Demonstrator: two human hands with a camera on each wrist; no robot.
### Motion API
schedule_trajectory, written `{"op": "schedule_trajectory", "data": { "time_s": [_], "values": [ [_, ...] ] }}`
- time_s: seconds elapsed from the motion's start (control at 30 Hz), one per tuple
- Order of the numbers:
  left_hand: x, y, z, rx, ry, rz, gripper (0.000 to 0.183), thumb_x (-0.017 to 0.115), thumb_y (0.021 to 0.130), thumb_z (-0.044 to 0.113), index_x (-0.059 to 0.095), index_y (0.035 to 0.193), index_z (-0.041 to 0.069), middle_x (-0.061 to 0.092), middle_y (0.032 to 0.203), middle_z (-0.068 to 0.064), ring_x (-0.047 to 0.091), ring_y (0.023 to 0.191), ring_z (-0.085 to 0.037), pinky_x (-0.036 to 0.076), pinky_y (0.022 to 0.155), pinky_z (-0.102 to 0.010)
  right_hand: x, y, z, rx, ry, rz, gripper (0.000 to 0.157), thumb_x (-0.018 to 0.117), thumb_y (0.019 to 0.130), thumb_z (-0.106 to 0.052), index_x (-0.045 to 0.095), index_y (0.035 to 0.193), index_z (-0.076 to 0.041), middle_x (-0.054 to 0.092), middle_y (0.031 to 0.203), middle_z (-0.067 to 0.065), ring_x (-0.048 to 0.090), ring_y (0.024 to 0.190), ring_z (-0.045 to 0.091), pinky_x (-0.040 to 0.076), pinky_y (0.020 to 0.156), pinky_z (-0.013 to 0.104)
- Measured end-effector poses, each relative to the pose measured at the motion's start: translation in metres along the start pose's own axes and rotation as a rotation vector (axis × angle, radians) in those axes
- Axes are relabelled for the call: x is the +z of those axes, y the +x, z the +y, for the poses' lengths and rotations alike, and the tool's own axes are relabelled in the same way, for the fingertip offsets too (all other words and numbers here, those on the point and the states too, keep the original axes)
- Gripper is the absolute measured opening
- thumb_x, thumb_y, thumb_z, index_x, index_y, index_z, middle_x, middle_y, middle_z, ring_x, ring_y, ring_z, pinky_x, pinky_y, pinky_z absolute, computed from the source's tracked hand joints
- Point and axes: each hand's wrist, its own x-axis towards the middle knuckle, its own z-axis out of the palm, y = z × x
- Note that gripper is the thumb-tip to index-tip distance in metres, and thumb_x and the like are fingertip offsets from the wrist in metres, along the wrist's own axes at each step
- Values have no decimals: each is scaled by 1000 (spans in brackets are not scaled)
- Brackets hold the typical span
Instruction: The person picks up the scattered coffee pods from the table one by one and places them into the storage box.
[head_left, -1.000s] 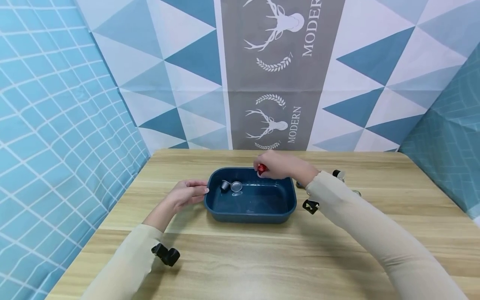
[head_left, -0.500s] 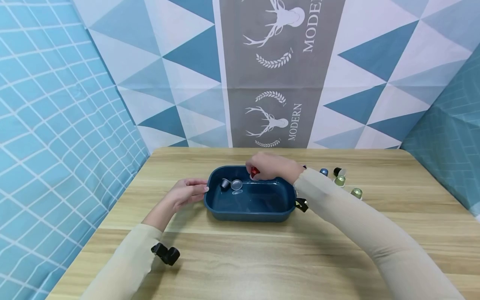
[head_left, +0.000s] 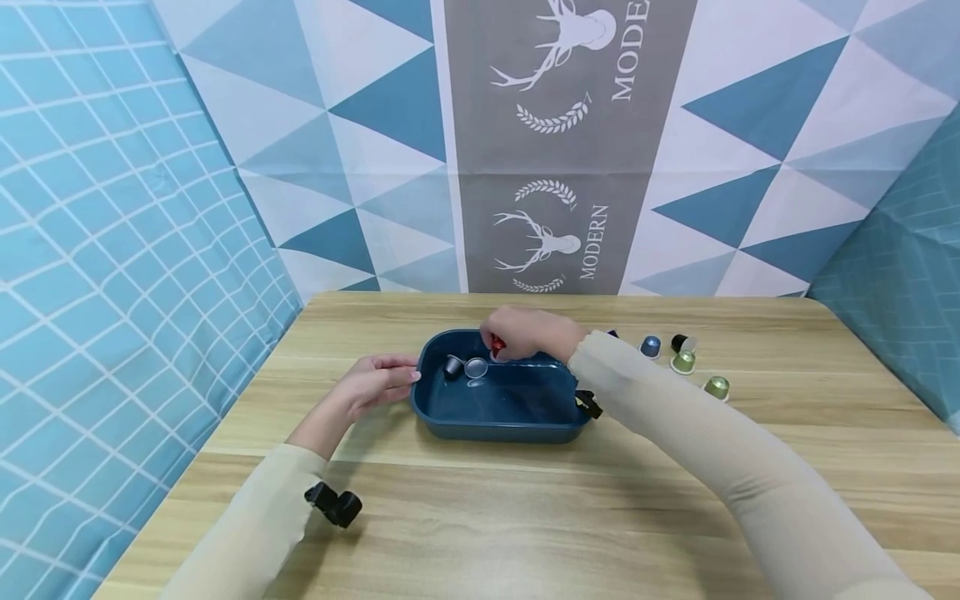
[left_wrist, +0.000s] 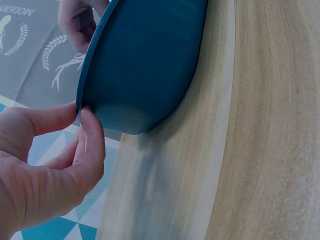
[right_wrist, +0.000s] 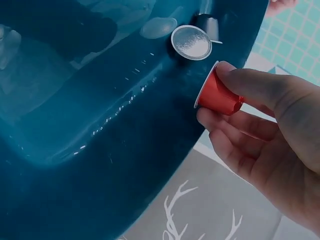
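Observation:
A dark blue plastic tub rests on the wooden table. My left hand is at its left end; in the left wrist view, thumb and index finger pinch the rim. Over the tub's back side, my right hand holds a red coffee capsule between thumb and fingers, its flat lid facing the tub's inside. Two more capsules lie together in the tub's back left: a dark one on its side and one with its silver lid showing.
Right of the tub on the table are a blue capsule, a black capsule tipped over, and two green ones, the nearer green capsule standing on its lid. Another dark piece peeks out behind the right sleeve. A patterned backdrop rises behind the table.
My right hand has moved left along the tub's back side, carrying the red capsule toward the two capsules inside. The capsules on the table's right have come into fuller view. My left hand stays at the rim.

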Motion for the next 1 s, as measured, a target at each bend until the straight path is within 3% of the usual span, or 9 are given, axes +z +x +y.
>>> {"op": "schedule_trajectory", "data": {
  "time_s": [0.4,0.6,0.7,0.8,1.0],
  "values": [
    [0,1,-1,4,-15,4,47,63,92,9,47,134,-6,63,107,-3,64,86,-3,57,79,-18,11,14,-7,-16,-87,-57,5,68,85,-8,65,81,-6,56,74,-1,47,66,12,39,60,19],
    [1,-1,0,2,-12,10,47,63,92,9,48,134,-5,63,109,-4,64,86,-4,57,79,-18,16,20,-15,10,-178,-96,38,67,85,-9,44,56,-16,36,57,-6,34,57,11,28,53,22],
    [1,-1,1,11,-12,3,47,62,92,8,47,134,-7,63,109,-4,64,87,-4,57,79,-18,17,21,-19,26,-218,-107,48,65,86,-8,33,52,-17,24,54,-5,25,55,13,22,53,25],
    [0,-1,1,16,-21,0,47,62,92,7,47,134,-8,63,107,-4,64,87,-5,57,78,-18,19,22,-22,36,-251,-99,42,65,86,-7,39,54,-16,29,56,-4,29,57,13,24,55,25],
    [0,-1,-1,19,-30,-1,47,61,92,6,46,134,-9,63,109,-7,63,85,-4,57,78,-18,25,27,-23,40,-319,-83,15,67,86,-9,61,72,-11,50,69,-2,40,64,14,32,58,24]
  ]
}}
